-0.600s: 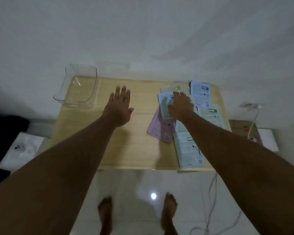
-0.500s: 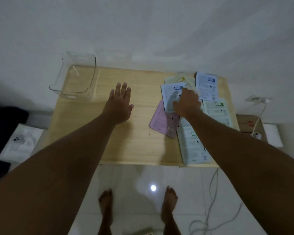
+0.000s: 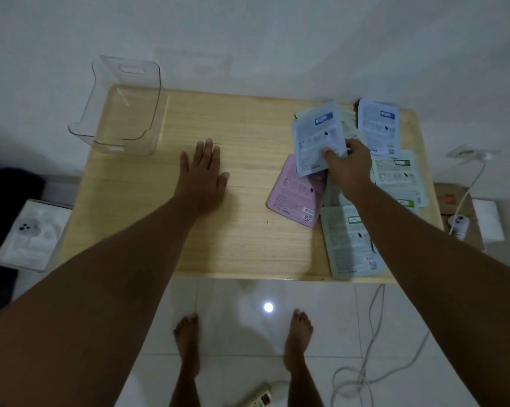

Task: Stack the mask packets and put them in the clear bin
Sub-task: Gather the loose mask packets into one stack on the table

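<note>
Right hand (image 3: 347, 165) hides packets (image 3: 336, 189) beneath; print unreadable.

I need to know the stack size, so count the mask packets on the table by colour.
Blue: 2, one in the right hand
Pink: 1
Green: 4 at least, overlapping
Total: 7 at least

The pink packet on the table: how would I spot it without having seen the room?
Look at the wooden table, right half, where the mask packets lie scattered. Just left of the right hand lies the pink packet, partly under a blue one. It alone is pink; the others are blue or green.
</note>
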`<state>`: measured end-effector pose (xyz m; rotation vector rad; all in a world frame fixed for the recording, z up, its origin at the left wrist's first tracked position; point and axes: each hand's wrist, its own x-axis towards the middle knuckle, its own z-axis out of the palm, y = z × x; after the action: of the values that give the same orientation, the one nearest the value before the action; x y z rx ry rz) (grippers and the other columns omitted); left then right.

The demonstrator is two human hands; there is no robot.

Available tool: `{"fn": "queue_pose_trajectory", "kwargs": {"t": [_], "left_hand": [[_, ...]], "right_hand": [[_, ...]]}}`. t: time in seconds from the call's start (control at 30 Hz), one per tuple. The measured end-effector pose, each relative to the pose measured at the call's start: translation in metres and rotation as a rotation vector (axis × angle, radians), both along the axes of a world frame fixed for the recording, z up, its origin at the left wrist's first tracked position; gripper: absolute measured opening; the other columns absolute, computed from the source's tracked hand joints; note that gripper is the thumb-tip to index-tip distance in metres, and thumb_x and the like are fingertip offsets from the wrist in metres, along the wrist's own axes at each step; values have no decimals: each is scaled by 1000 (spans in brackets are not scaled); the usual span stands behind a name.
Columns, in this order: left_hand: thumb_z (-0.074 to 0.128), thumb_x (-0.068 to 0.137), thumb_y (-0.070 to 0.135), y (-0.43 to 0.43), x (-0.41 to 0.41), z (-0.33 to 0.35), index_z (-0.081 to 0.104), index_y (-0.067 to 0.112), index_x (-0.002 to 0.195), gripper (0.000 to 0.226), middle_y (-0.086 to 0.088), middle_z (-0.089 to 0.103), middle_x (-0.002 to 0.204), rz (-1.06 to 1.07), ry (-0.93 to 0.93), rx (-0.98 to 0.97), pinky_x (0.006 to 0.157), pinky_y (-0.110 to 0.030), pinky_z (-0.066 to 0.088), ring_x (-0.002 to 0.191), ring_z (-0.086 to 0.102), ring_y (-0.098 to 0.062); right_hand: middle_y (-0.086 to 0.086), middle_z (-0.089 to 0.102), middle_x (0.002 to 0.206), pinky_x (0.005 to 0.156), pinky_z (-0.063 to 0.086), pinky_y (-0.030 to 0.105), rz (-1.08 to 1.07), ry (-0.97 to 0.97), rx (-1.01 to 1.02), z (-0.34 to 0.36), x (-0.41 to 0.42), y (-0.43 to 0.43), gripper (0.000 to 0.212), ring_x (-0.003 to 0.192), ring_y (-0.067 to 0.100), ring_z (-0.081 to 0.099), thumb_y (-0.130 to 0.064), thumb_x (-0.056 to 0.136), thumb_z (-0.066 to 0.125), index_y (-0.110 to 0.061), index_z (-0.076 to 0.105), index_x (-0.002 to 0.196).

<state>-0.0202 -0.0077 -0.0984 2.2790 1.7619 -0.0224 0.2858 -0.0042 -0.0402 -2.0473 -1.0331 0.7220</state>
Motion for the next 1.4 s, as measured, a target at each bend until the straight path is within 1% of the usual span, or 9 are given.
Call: {"fn": "queue_pose_trajectory", "kwargs": {"t": [0.13,0.23,0.37,0.57,0.87,0.97,1.03,1.2,1.4], "left_hand": [[25,97,44,-2,0,-2,16,3,156,73,-17,8,167,0,-28,16,119,-60,2,155,3,-33],[26,97,45,-1,-2,-2,16,4,157,73,-16,8,167,1,-53,27,120,-59,1,155,3,-32],[24,97,47,0,-7,-5,15,6,157,73,-14,8,168,2,-66,30,120,-57,0,155,2,-30],[23,99,43,4,-10,-9,18,6,157,69,-14,10,167,-12,-87,45,120,-57,2,155,5,-30],[21,96,38,2,-12,-10,22,5,156,68,-13,13,167,1,-111,60,120,-58,4,155,7,-30],[21,96,39,1,-11,-8,24,5,155,68,-14,16,166,-6,-90,64,119,-58,9,154,11,-31],[22,94,39,4,-12,-5,32,4,152,68,-16,26,163,-16,-66,94,115,-59,19,151,22,-34],[28,94,36,9,-14,-3,43,6,146,61,-15,38,158,-29,-61,141,108,-54,31,144,37,-35],[25,98,37,7,-11,-10,26,8,155,64,-14,15,167,12,-109,124,119,-59,1,155,6,-31]], "right_hand": [[3,71,94,61,53,20,95,-29,209,20,-31,12,27,77,13,66,-14,86,64,-7,69,112],[8,72,91,71,56,28,246,-123,251,21,-70,18,35,78,21,67,-9,82,64,-12,69,117],[9,68,102,83,43,20,436,-208,186,10,-121,16,42,93,16,62,-3,79,62,-8,65,120],[7,63,93,71,47,28,646,-404,-19,-21,-157,17,17,87,20,60,-18,80,64,-8,61,94],[8,58,87,69,40,31,811,-258,-128,-19,-158,19,32,81,21,54,-31,76,72,-8,52,85],[1,62,85,70,39,21,709,-211,-58,1,-133,26,19,80,18,58,-24,78,68,-10,58,86],[3,68,98,77,39,10,555,-231,-21,12,-100,36,32,91,18,63,-21,82,63,-7,66,110],[15,44,141,104,38,47,244,-478,-196,19,-24,50,55,132,33,41,-39,88,54,-18,45,138],[16,42,140,105,35,54,91,-495,-448,11,17,51,66,133,37,38,-42,85,64,-14,36,138]]}}
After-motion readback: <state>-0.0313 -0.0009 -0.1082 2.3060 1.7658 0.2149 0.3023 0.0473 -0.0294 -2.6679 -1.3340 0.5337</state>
